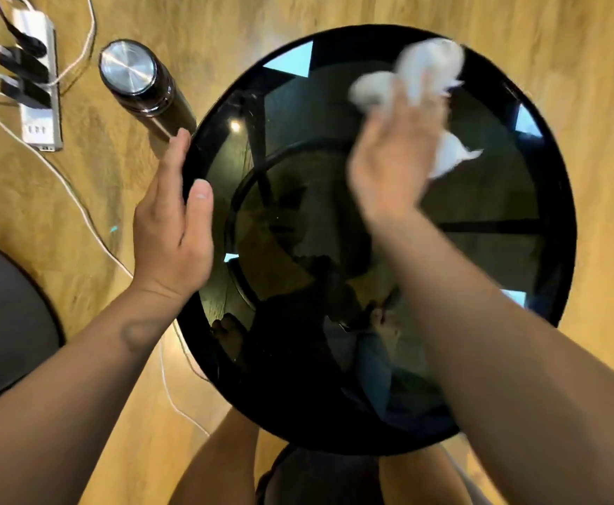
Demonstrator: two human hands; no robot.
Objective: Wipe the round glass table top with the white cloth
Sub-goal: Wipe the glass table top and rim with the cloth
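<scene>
The round glass table top (pixel 498 249) is dark and reflective, with a black rim, and fills the middle and right of the view. My right hand (pixel 393 165) is blurred over its far part and grips the crumpled white cloth (pixel 422 74), which lies against the glass near the far rim. My left hand (pixel 172 227) grips the table's left rim, thumb on the glass and fingers down the outside edge.
A dark flask with a shiny steel lid (pixel 134 78) stands on the wooden floor just left of the table. A white power strip (pixel 39 85) with black plugs and white cables lies at the far left. A grey mat (pixel 3 322) is at the left edge.
</scene>
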